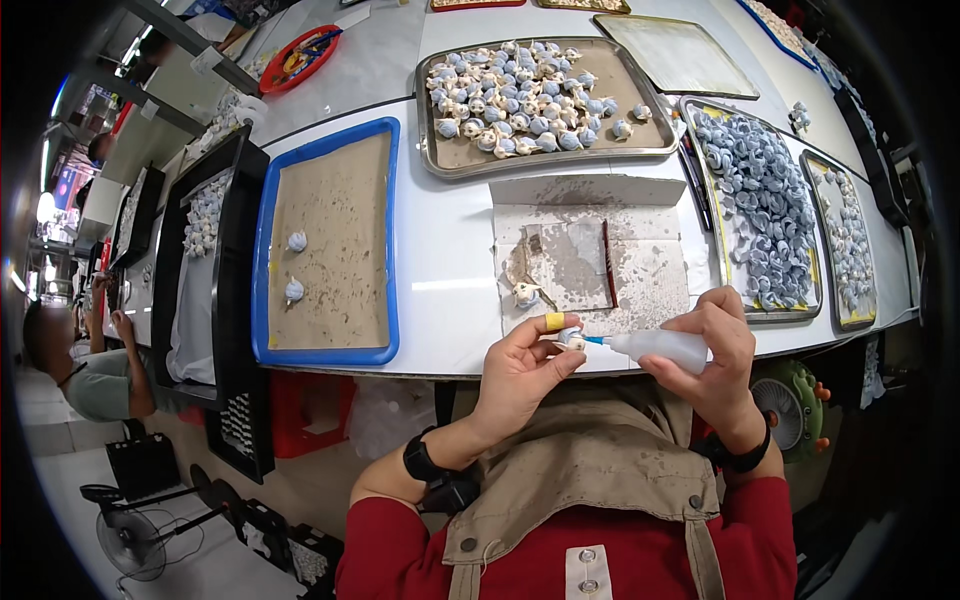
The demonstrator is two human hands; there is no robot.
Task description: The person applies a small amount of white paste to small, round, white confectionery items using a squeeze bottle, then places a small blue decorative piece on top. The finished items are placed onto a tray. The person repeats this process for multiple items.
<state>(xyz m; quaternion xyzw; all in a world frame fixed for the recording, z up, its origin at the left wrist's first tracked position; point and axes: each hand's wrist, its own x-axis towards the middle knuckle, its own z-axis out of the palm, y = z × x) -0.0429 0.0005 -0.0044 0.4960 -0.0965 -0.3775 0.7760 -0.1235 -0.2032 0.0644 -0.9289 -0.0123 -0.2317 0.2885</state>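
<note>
Between the fingertips of my left hand [525, 368] is a small blue-and-white figurine [572, 338]; a yellow band wraps one finger. My right hand [715, 350] grips a translucent squeeze bottle [665, 348], held nearly level. Its blue tip meets or almost meets the figurine. Just beyond my hands, a similar figurine [525, 294] lies on a stained cardboard sheet [650, 265]. To the left, a blue-rimmed tray [392, 250] holds two round blue-and-white pieces [296, 241]. A metal tray [655, 150] behind the cardboard carries many figurines.
On the right stand a tray of blue-grey cup-shaped pieces [760, 200] and a narrower tray of small parts [848, 240]. Black trays [225, 300] flank the left side. A red basket [300, 58] sits at the back left. Another person [105, 385] is at far left; a green fan [795, 405] is below right.
</note>
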